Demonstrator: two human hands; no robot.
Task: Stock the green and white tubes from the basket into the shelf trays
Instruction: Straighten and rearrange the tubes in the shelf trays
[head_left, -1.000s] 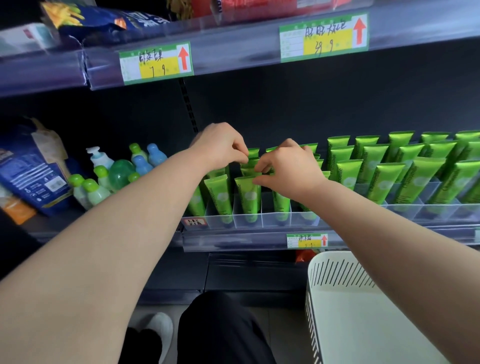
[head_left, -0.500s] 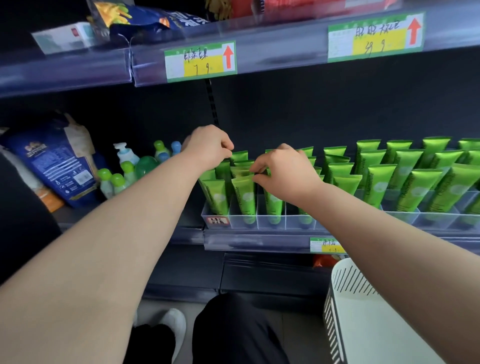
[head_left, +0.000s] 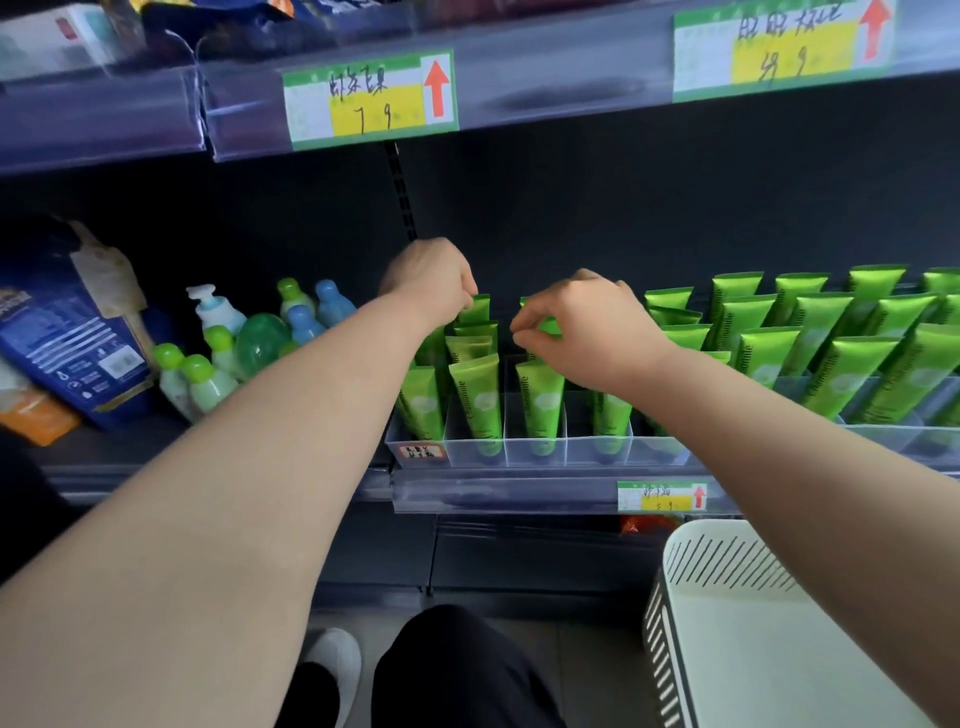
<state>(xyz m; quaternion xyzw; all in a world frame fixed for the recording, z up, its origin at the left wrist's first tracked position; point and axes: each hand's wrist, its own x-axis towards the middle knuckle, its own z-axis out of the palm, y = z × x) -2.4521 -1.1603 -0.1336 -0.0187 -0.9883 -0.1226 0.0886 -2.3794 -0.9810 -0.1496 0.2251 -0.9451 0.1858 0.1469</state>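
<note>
Fingers (head_left: 527, 318) of left hand (head_left: 431, 275) and right hand (head_left: 587, 327) pinch upright tubes (head_left: 475, 310), crimped ends up.

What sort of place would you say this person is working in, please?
Probably a shop or supermarket aisle: handwritten price tags on the shelf edges, rows of identical green tubes standing in clear divided trays, and a white basket nearby.

We spread the hands versus a second ago: left hand (head_left: 431, 283) now sits further back over the second lane, pinching the rear tube (head_left: 477, 309) at its crimp. Right hand (head_left: 587, 332) pinches the third-lane tube (head_left: 546, 326). The gap between them opens, exposing the second lane's row. Price tag (head_left: 370, 98) sits further right in frame.
</note>
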